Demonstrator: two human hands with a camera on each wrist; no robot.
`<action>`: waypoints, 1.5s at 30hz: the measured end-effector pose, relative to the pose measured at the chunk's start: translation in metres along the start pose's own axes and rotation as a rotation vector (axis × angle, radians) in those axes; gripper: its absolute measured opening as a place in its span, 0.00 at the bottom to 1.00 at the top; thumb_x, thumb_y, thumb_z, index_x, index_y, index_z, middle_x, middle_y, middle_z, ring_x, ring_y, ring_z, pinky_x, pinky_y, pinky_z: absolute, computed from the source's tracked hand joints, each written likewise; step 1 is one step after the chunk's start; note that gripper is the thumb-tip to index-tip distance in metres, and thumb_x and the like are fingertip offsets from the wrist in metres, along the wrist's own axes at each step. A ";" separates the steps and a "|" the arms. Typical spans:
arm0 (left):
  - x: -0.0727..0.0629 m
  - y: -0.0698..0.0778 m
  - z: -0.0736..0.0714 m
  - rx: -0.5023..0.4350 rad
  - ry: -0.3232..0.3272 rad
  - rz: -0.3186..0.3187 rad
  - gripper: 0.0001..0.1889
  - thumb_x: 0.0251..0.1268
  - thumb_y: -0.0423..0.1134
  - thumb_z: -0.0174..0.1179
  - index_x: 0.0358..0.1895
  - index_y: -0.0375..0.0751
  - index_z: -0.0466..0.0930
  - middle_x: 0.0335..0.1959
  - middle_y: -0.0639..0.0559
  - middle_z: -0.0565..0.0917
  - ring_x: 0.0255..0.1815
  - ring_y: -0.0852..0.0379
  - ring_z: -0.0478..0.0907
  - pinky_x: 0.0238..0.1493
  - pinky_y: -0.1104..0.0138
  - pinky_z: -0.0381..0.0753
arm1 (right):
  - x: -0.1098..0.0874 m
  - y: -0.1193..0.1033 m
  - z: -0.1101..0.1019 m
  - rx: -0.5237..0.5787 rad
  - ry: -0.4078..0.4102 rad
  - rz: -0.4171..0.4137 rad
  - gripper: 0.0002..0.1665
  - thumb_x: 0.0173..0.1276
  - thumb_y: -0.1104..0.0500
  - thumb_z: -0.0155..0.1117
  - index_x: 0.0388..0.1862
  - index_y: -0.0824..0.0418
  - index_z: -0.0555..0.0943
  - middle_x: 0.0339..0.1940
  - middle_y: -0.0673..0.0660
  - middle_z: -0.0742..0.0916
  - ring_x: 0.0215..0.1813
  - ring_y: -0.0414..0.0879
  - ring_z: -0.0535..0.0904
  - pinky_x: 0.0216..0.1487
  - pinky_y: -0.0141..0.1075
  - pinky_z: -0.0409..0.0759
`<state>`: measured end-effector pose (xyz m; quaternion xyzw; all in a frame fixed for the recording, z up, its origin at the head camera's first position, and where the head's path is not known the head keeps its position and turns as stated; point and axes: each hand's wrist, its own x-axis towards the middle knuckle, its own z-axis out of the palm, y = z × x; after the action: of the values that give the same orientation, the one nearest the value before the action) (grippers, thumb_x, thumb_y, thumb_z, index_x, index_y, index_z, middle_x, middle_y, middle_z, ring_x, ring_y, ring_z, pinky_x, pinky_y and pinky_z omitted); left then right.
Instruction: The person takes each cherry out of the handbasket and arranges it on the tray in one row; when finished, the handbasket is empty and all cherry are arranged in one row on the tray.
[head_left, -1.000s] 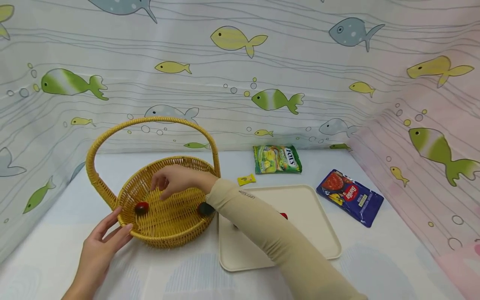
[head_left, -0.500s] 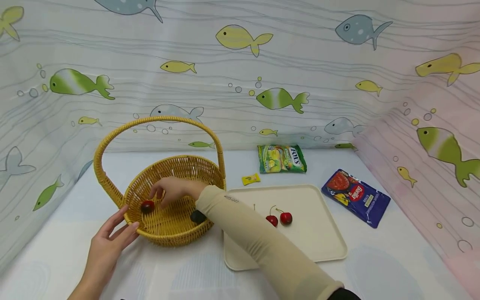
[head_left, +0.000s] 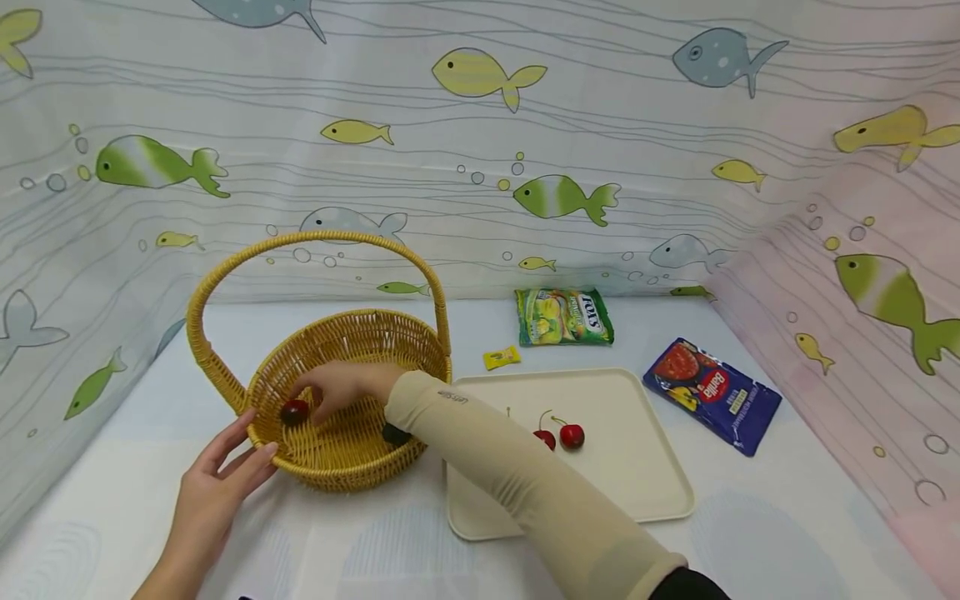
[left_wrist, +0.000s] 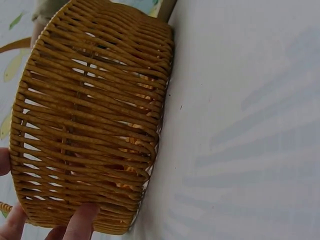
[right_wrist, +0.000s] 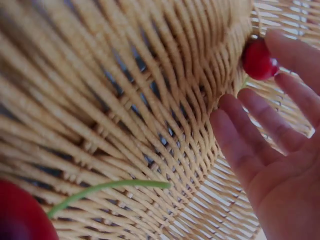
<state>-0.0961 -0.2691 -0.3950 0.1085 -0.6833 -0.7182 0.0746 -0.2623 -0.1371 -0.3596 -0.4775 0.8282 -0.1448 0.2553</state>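
Note:
The right hand [head_left: 341,392] reaches down inside a yellow wicker basket [head_left: 352,482], close to a dark red cherry [head_left: 295,412]. In the right wrist view, its extended fingers lie around a red cherry [right_wrist: 259,60], two fingertips close against it; no firm pinch shows. A second cherry [right_wrist: 20,212] with a green stem sits nearer that camera. The left hand [head_left: 213,492] rests its fingertips on the basket's near left side, steadying it from outside. In the left wrist view, fingers [left_wrist: 82,220] touch the woven wall [left_wrist: 95,125].
Right of the basket lies a cream tray [head_left: 622,475] with red cherries [head_left: 572,437], partly covered by the right sleeve [head_left: 480,450]. Behind it are a green candy bag [head_left: 564,317] and a small yellow wrapped candy [head_left: 501,358]. A blue pouch [head_left: 712,396] lies farther right.
The right hand has lowered and shifted toward the cherry in the basket. The left hand keeps its place on the basket. The head view has shifted slightly, and more of the tray's cherries show.

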 end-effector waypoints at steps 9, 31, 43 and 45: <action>0.004 0.001 0.004 0.006 -0.008 0.012 0.36 0.61 0.33 0.61 0.71 0.40 0.55 0.56 0.50 0.61 0.42 0.73 0.76 0.38 0.73 0.81 | -0.004 -0.004 0.000 0.004 -0.029 -0.015 0.18 0.57 0.62 0.70 0.48 0.55 0.80 0.37 0.45 0.80 0.39 0.33 0.75 0.36 0.21 0.74; 0.004 -0.004 -0.003 -0.013 -0.002 -0.007 0.36 0.60 0.32 0.62 0.71 0.42 0.56 0.55 0.51 0.62 0.42 0.72 0.77 0.38 0.72 0.82 | -0.093 -0.011 -0.054 0.051 0.107 -0.214 0.17 0.59 0.59 0.69 0.48 0.58 0.79 0.35 0.46 0.82 0.37 0.33 0.77 0.40 0.20 0.75; 0.006 -0.008 -0.006 -0.062 -0.024 0.017 0.36 0.60 0.30 0.62 0.71 0.42 0.57 0.53 0.56 0.64 0.43 0.70 0.78 0.39 0.71 0.82 | -0.158 0.007 -0.045 0.113 0.195 -0.308 0.17 0.58 0.63 0.70 0.47 0.63 0.80 0.37 0.50 0.82 0.39 0.37 0.76 0.43 0.23 0.76; 0.006 -0.008 -0.006 -0.058 -0.022 0.013 0.36 0.60 0.31 0.62 0.71 0.42 0.56 0.54 0.56 0.64 0.43 0.70 0.77 0.39 0.72 0.82 | -0.169 0.011 -0.042 0.121 0.207 -0.307 0.17 0.58 0.63 0.70 0.46 0.63 0.80 0.39 0.51 0.82 0.40 0.37 0.76 0.44 0.24 0.76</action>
<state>-0.0997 -0.2756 -0.4038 0.0941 -0.6638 -0.7382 0.0749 -0.2244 0.0145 -0.2821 -0.5643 0.7574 -0.2799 0.1718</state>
